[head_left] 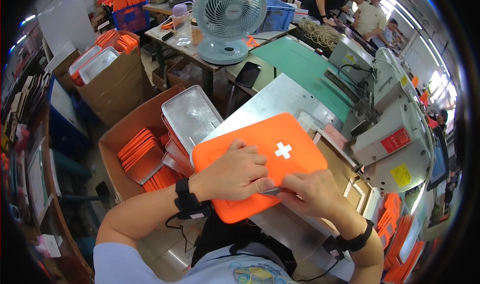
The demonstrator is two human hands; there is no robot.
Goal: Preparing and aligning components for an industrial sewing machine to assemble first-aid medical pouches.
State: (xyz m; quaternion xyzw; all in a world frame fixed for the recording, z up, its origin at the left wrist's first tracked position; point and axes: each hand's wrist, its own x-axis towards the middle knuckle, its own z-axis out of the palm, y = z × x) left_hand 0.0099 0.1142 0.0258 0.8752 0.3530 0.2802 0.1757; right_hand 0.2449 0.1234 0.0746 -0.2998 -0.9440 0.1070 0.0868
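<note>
Near the middle, just above the lap, the left hand (237, 169) lies across an orange case (305, 141), fingers curled; whether it grips anything I cannot tell. The right hand (312, 191) is pinched narrow at the case's near right side, seemingly on a small grey piece (271, 191), whether tool or tab is unclear. The case lies askew over the near end of a metal surface (280, 101), its white cross (283, 150) facing up. It looks light, fairly stiff and smooth enough to slide, so its rounded rim seems the best hold. On the far side, a phone (248, 74) lies beside a green surface (305, 66), and a fan (231, 11) stands near a bottle (181, 26). Left is a cardboard box (115, 146) with silver-faced trays (192, 114); right, a grey machine (367, 149)
</note>
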